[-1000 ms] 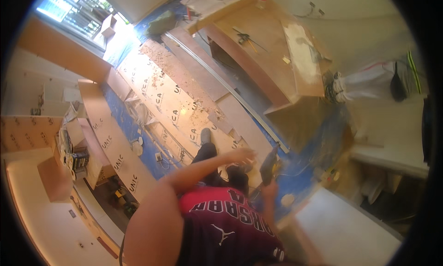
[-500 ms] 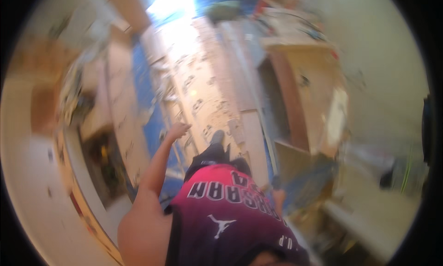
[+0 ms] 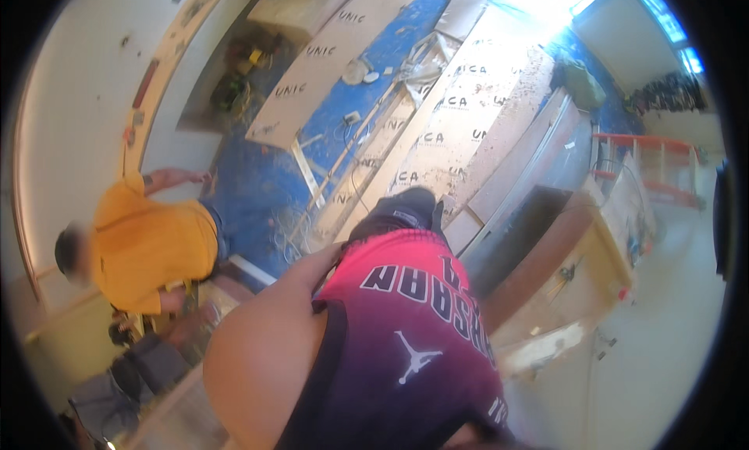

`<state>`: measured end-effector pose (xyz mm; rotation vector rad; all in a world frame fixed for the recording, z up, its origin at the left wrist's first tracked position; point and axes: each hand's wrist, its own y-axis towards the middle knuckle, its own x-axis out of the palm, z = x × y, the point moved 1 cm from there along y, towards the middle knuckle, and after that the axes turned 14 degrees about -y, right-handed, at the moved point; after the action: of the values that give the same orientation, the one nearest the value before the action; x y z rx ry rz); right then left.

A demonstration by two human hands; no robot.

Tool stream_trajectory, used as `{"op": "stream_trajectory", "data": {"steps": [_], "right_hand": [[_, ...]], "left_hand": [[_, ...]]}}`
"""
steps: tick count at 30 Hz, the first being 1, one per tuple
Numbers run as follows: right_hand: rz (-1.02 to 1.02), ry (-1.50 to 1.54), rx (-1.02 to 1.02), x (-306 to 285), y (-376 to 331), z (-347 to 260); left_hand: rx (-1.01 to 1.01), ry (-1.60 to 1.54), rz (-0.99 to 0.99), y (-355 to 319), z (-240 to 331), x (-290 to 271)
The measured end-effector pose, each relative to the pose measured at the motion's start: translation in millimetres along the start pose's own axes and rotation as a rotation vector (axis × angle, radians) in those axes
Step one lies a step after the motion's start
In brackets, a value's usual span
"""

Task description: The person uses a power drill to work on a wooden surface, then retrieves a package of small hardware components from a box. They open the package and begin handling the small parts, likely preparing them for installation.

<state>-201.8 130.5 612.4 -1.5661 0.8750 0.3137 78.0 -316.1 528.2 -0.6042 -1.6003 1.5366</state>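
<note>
Since half a second ago the view has swung round: the sunlit window, then near the top middle, now sits at the upper right, and a co-worker in a yellow shirt [image 3: 152, 251], not seen then, has come into the left side. The left arm that reached forward then now hangs along the body, bare upper arm [image 3: 261, 356] filling the lower middle.

Neither of the hands shows. The left runs down behind the red and purple sleeveless jersey [image 3: 406, 333] toward the dark trouser leg [image 3: 398, 216]; the right is out of view, so whether they are open or closed cannot be told.

Nearest past the left arm lie the pale printed cardboard floor sheets [image 3: 460, 130] on the blue floor covering [image 3: 257, 185]. I count about four long strips. They look light but floppy and wide, best lifted at a long edge with both hands. One raw wooden cabinet [image 3: 577, 271] stands to the right; it looks heavy and stiff. One orange stepladder [image 3: 647, 165] stands beyond it.
</note>
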Motion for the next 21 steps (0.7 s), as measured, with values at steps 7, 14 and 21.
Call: {"op": "stream_trajectory", "data": {"steps": [7,14,21], "right_hand": [[-0.098,-0.069,-0.1,-18.8,45.1,-67.5],[-0.166,-0.088,-0.219,-24.0,97.7,-132.2],[-0.21,-0.085,-0.34,-22.2,153.4,-210.1]], "left_hand": [[-0.026,-0.361,0.093,-60.9,-91.7,18.1],[0.1,-0.758,0.278,-40.4,-68.8,8.7],[0.41,-1.024,0.519,-2.8,100.6,-66.2]]}}
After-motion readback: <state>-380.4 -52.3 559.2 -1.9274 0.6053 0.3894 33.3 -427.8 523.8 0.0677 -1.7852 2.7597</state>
